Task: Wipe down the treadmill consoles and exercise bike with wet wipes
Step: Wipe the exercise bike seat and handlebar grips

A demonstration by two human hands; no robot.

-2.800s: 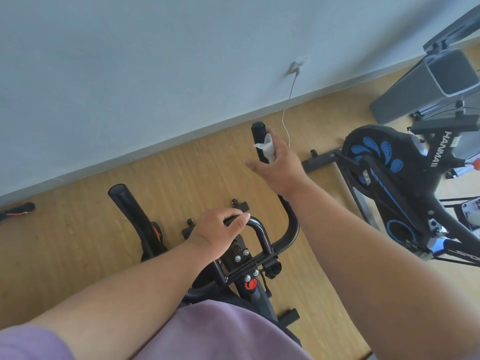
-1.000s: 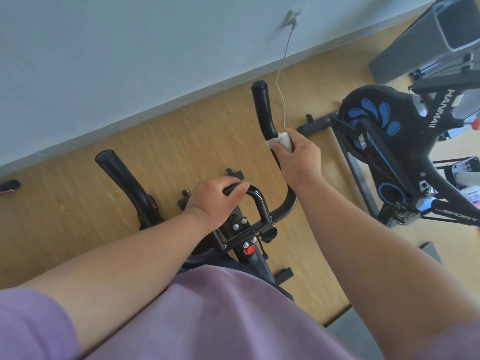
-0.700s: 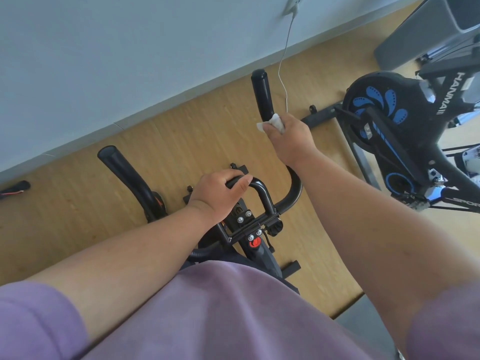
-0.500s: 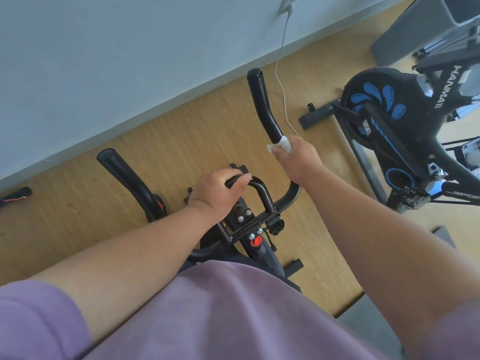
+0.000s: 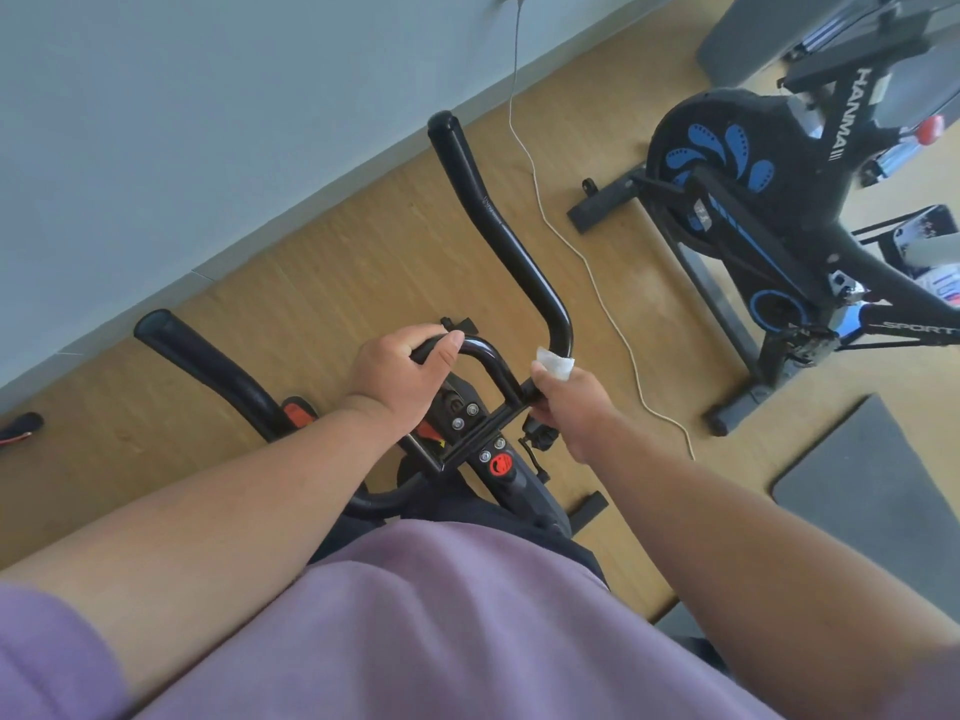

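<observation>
The wipe [image 5: 556, 364] is pinched by the right hand [image 5: 571, 407] against the handlebar [image 5: 498, 226], whose long axis runs toward eleven o'clock (left hand [image 5: 402, 379] curled round the loop).

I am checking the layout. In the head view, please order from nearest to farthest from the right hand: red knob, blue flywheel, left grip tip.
1. Red knob, just below-left of the right hand.
2. Left grip tip, far left near the wall.
3. Blue flywheel, upper right, on the other bike.
</observation>
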